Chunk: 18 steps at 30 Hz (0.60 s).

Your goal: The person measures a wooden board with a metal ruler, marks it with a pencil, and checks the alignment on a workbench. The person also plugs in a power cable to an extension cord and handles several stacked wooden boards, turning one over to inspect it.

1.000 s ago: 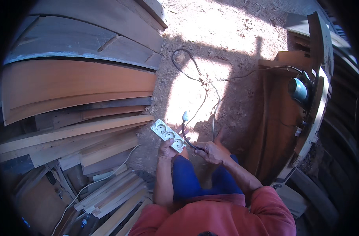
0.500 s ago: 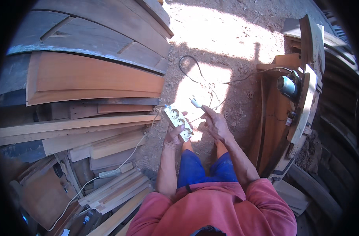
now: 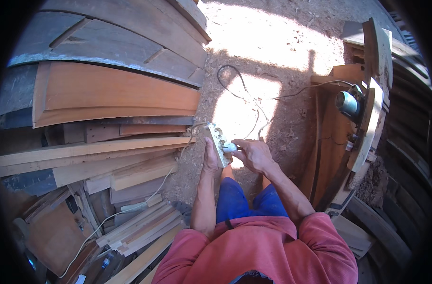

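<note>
The person is standing over a sandy floor [image 3: 282, 42], looking down at both hands held in front of the waist. The left hand [image 3: 211, 158] is closing around the lower end of a white power strip [image 3: 218, 142], gripping it from the side so that the strip is pointing up and away from the body, its sockets facing right. The right hand [image 3: 253, 154] is pinching a white plug [image 3: 229, 147] between thumb and fingers, and the plug is touching the face of the strip near its middle; whether its pins are seated cannot be told. A pale cord [image 3: 130, 208] is trailing from the strip down across a stack of wooden planks [image 3: 97, 156] on the person's left. Dark cables [image 3: 235, 85] are lying looped on the floor beyond the hands, in a sunlit patch. To the right, a wooden machine frame [image 3: 329, 142] is carrying a small grey motor [image 3: 348, 103].
</note>
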### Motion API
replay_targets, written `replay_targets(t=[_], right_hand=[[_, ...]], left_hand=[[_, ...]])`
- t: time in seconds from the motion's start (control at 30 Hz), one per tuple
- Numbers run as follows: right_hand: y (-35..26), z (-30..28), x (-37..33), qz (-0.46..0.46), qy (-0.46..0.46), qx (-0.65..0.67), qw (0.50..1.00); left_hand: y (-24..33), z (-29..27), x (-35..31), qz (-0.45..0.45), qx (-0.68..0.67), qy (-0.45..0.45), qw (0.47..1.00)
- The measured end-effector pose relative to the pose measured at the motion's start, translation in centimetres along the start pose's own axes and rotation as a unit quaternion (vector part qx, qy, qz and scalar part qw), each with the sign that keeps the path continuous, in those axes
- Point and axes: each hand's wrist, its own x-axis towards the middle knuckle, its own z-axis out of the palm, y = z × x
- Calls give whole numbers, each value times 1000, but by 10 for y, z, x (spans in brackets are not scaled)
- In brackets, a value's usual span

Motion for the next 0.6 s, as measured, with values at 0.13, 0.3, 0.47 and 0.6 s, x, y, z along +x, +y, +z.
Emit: replay_targets(t=[0.13,0.3,0.47,0.6], right_hand=[[0,8,8,37,-18,5,999],[-6,9,15,65,-44,15,997],[-5,13,22,91,-51,43,994],[-5,21,25,87,-44,36,995]], left_hand=[[14,5,-9,16,86,0,996],[18,-1,-5,61,182,-31,981],[25,-4,-3,34,197,-35,979],[24,-1,-3,68,310,0,948]])
